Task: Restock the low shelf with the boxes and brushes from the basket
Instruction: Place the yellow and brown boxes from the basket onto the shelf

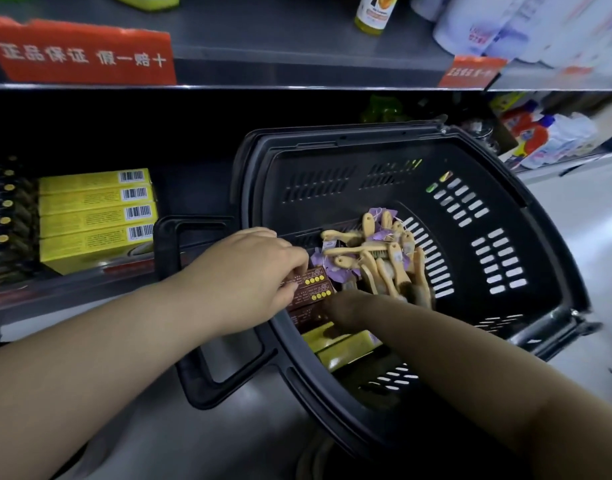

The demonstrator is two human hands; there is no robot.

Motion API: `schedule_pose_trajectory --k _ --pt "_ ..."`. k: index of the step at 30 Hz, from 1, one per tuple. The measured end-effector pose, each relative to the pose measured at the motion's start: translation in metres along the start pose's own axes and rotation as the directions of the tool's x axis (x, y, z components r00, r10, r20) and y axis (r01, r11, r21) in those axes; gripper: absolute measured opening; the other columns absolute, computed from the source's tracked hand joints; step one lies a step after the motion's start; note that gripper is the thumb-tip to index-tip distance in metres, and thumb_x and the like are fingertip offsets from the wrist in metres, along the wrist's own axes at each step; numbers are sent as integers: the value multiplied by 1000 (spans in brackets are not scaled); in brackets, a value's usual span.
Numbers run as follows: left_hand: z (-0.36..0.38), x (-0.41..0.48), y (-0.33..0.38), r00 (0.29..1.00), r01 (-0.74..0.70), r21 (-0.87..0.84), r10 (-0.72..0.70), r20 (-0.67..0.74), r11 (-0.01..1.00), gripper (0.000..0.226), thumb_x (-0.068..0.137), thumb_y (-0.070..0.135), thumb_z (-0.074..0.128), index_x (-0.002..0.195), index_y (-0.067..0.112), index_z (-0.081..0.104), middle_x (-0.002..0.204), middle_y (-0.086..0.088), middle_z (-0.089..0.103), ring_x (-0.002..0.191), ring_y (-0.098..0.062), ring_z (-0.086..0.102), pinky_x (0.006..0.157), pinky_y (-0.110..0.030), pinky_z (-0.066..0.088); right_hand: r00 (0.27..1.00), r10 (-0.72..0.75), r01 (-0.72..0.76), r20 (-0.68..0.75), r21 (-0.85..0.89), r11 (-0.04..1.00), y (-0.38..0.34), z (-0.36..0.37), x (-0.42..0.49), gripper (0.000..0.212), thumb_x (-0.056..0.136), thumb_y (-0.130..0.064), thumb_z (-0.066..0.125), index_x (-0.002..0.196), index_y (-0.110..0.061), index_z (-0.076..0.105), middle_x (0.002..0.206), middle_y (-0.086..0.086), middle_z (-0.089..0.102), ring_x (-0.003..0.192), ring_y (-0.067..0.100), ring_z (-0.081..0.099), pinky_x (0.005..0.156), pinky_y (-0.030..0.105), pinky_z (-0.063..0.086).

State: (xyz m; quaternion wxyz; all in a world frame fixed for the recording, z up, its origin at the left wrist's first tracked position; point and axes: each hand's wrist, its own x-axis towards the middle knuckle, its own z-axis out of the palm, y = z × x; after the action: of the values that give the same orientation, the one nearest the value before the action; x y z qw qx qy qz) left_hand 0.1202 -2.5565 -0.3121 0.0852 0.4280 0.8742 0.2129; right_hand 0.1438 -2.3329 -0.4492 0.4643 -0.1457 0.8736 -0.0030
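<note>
Inside the black basket [332,157], by its left wall: stacked brown boxes [315,284]. Pinched at the top box by the curled fingers of the left hand [256,271]. Just beside, to the right: heaped wooden brushes [377,258]. Between boxes and brushes, in shadow: the right hand [353,306], grip impossible to tell.

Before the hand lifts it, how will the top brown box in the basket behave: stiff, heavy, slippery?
The brown box looks like a flat-sided carton, so it is probably stiff and unlikely to roll. The left hand pinches it at one end only, suggesting little weight. Stacked on similar boxes, it may slide.
</note>
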Motion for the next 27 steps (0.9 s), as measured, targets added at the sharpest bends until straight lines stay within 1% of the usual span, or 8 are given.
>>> schedule_pose_trajectory --k 2,4,9,14,16,19,23,27 --pt "2 1 1 1000 -8 8 8 -7 1000 17 92 35 45 106 31 55 97 17 58 99 -7 48 86 -16 26 994 -25 21 110 35 999 -1 9 -3 77 82 -27 72 146 -26 30 150 3 35 136 25 34 108 37 29" --pt "2 1 2 1000 -17 4 17 -5 1000 17 92 35 45 105 31 55 96 17 58 98 -8 48 84 -17 25 988 -66 80 139 -95 992 -6 12 -2 91 75 -27 78 148 -27 24 155 -1 26 140 24 24 112 38 20" --pt "5 1 -1 1000 -13 27 13 -5 1000 18 92 34 44 106 29 55 97 15 60 98 -10 49 86 -20 31 995 -62 89 84 -388 917 -21 2 -4 75 78 -31 74 143 -19 37 144 6 43 131 27 39 103 36 31" --pt "-1 2 1 999 27 -150 -32 -30 988 21 90 28 50 110 31 55 93 18 61 88 -1 56 75 -19 46 968 73 -91 -242 -65 994 0 -36 -45 62 76 -37 72 132 -23 50 124 3 61 110 21 57 93 34 46" --pt "-5 2 3 991 54 -404 -98 -89 913 23 89 22 54 109 33 55 95 20 60 86 4 58 73 -15 48 857 57 2 -512 114 993 9 -50 -72 57 74 -25 74 128 -25 55 121 0 60 108 18 57 93 32 46" --pt "-11 11 -1 945 145 -696 -306 -112 703 26 89 19 56 112 30 54 110 14 60 93 5 59 81 -11 48 522 -7 315 -853 185 931 7 -62 -103 59 70 -3 78 123 -23 59 122 3 58 114 19 56 96 28 44" --pt "-19 21 -10 853 400 -834 -487 187 381 27 91 35 55 112 18 58 113 3 66 105 -12 62 101 -35 44 274 -208 386 -939 -91 918 -14 -73 -113 53 73 -1 76 121 -13 57 122 11 56 114 27 55 104 34 40" --pt "-29 19 -6 845 464 -864 -393 364 197 27 91 35 55 101 12 65 94 -5 74 93 -20 69 91 -37 53 137 -370 392 -919 -292 872 -32 -71 -111 44 79 -7 72 121 -14 59 125 10 52 120 25 48 109 49 34"
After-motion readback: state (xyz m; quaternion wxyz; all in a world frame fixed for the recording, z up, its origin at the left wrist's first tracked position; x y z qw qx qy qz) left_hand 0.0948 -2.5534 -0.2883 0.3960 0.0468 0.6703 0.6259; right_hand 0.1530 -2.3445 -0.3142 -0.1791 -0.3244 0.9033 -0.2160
